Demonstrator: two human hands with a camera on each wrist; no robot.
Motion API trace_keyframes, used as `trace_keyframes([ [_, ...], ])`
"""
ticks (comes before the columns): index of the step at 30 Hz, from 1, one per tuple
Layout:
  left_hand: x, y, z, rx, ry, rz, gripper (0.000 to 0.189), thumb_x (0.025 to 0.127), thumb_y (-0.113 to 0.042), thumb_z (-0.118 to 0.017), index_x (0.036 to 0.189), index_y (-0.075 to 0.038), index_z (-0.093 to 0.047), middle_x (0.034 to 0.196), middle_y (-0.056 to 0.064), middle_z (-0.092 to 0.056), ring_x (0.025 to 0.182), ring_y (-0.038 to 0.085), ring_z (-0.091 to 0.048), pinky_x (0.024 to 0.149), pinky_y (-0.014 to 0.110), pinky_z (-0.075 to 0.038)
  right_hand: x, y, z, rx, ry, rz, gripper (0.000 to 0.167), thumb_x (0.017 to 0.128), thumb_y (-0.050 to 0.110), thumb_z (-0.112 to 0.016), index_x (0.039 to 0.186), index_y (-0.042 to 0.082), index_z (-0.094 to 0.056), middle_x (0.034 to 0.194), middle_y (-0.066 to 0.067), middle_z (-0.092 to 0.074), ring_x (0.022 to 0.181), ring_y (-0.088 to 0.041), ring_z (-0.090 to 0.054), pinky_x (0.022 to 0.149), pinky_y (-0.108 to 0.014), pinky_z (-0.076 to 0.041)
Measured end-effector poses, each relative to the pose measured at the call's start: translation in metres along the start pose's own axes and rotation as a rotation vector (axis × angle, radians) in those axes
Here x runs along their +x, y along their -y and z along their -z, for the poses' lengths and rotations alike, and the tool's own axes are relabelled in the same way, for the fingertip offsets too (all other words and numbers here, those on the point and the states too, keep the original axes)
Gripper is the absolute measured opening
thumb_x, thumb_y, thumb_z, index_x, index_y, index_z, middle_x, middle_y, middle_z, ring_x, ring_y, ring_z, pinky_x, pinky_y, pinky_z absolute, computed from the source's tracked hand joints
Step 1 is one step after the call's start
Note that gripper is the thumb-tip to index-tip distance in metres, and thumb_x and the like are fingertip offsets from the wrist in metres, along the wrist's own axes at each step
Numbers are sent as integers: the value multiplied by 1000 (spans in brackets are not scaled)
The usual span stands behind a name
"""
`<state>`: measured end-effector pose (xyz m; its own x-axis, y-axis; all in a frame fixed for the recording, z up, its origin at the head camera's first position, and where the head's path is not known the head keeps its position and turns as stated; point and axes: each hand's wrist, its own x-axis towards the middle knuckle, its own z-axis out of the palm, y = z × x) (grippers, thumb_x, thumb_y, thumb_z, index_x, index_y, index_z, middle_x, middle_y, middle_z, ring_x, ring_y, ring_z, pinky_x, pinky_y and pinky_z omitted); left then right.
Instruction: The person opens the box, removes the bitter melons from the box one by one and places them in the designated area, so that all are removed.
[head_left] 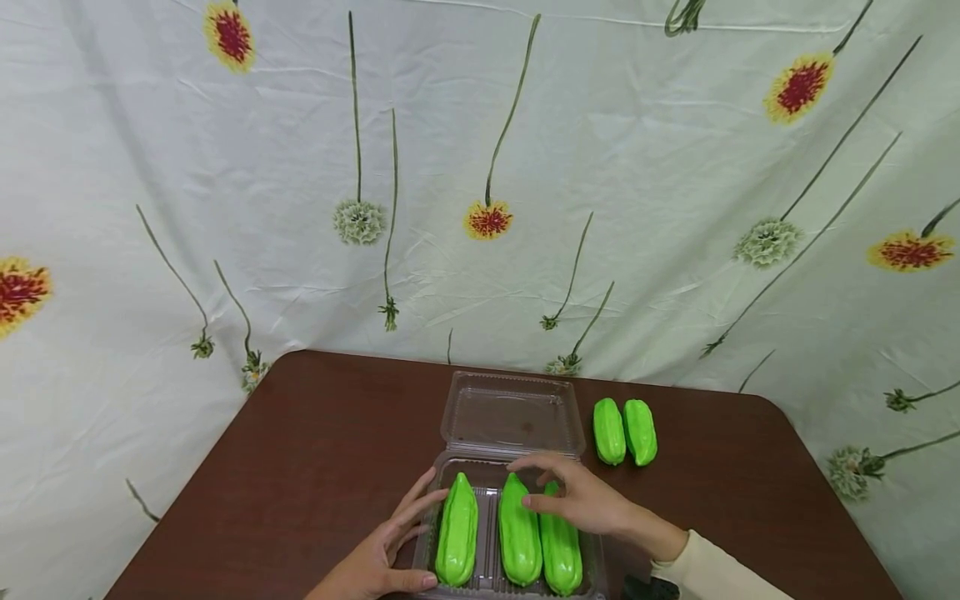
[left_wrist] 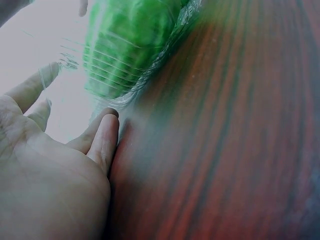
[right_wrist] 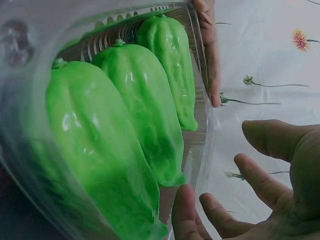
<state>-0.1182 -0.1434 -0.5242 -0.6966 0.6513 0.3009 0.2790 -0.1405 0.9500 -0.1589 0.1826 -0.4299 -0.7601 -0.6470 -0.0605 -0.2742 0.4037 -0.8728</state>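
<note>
A clear plastic clamshell box (head_left: 486, 498) lies on the table with its lid folded back. Inside are three glossy, bright green, ridged vegetables with pointed ends: one at the left (head_left: 457, 533), one near the middle (head_left: 519, 533) and one at the right (head_left: 560, 550). My left hand (head_left: 378, 546) rests against the box's left side, fingers spread and thumb by the near corner. Above the two right-hand vegetables hovers my right hand (head_left: 588, 500), fingers loosely bent with nothing held. In the right wrist view its fingers (right_wrist: 185, 210) are near the pointed tips.
Two more green vegetables, one (head_left: 609, 432) beside the other (head_left: 641, 432), lie right of the raised lid (head_left: 513, 412). A dark object (head_left: 651, 588) sits under the right wrist. Behind the brown table (head_left: 337, 442) hangs a flowered white cloth (head_left: 450, 150).
</note>
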Motion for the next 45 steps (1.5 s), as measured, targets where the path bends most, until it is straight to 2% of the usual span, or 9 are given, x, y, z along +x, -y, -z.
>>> trace_keyframes([
  [7, 1, 0, 0, -14, 2, 4, 82, 90, 8, -64, 158, 2, -19, 167, 19, 13, 148, -7, -17, 107, 23, -35, 2, 2, -6, -55, -6, 35, 42, 97, 22, -68, 135, 8, -59, 142, -18, -53, 110, -39, -58, 78, -31, -53],
  [13, -1, 0, 0, -15, -7, 64, 81, 91, 7, -64, 159, -3, -20, 167, 16, 14, 146, -9, -17, 107, 22, -35, 6, 3, -12, -72, 46, -39, 44, 96, 21, -70, 137, 11, -59, 142, -12, -52, 112, -33, -56, 77, -28, -53],
  [18, -1, 1, 1, 0, -13, 115, 82, 92, 6, -63, 160, -5, -20, 167, 17, 15, 146, -11, -18, 108, 22, -35, 9, 3, -15, -149, 68, -32, 46, 93, 21, -73, 136, 12, -60, 140, -12, -53, 114, -30, -55, 75, -26, -50],
  [20, -1, 1, 1, -4, -12, 129, 81, 93, 5, -63, 160, -6, -20, 168, 14, 15, 145, -12, -17, 108, 22, -35, 10, 3, -16, -195, 70, -27, 47, 92, 22, -74, 136, 12, -60, 141, -13, -53, 120, -33, -53, 81, -31, -50],
  [24, -1, 2, 1, 0, -7, 103, 81, 92, 6, -63, 160, -4, -19, 167, 17, 15, 145, -12, -16, 108, 22, -35, 12, 4, -21, -277, 76, -56, 48, 90, 24, -76, 135, 16, -61, 141, -14, -50, 125, -37, -52, 87, -39, -49],
  [29, -1, 2, 1, -7, -2, 77, 81, 92, 6, -63, 160, -2, -18, 168, 15, 14, 146, -11, -16, 107, 22, -35, 13, 7, -24, -312, 85, -86, 49, 90, 26, -76, 136, 19, -60, 141, -14, -46, 120, -35, -54, 85, -40, -49],
  [32, 0, 1, 1, -13, 2, 48, 81, 92, 7, -63, 159, 0, -18, 168, 14, 13, 146, -10, -16, 107, 22, -36, 13, 7, -24, -333, 85, -76, 50, 90, 28, -75, 137, 18, -60, 141, -14, -49, 123, -36, -53, 91, -46, -49],
  [39, 0, 0, 0, 5, 3, -11, 84, 89, 9, -66, 158, 2, -19, 168, 15, 12, 148, -6, -15, 108, 24, -36, 14, 5, -25, -361, 111, -45, 49, 91, 32, -75, 134, 14, -63, 139, -11, -59, 133, -35, -49, 106, -63, -35],
  [45, -1, 1, 0, 2, 3, 0, 83, 89, 9, -65, 158, 2, -19, 168, 15, 11, 148, -8, -15, 108, 24, -36, 14, 6, -25, -321, 136, -52, 45, 89, 31, -77, 131, 19, -66, 144, -14, -50, 132, -37, -49, 99, -49, -46],
])
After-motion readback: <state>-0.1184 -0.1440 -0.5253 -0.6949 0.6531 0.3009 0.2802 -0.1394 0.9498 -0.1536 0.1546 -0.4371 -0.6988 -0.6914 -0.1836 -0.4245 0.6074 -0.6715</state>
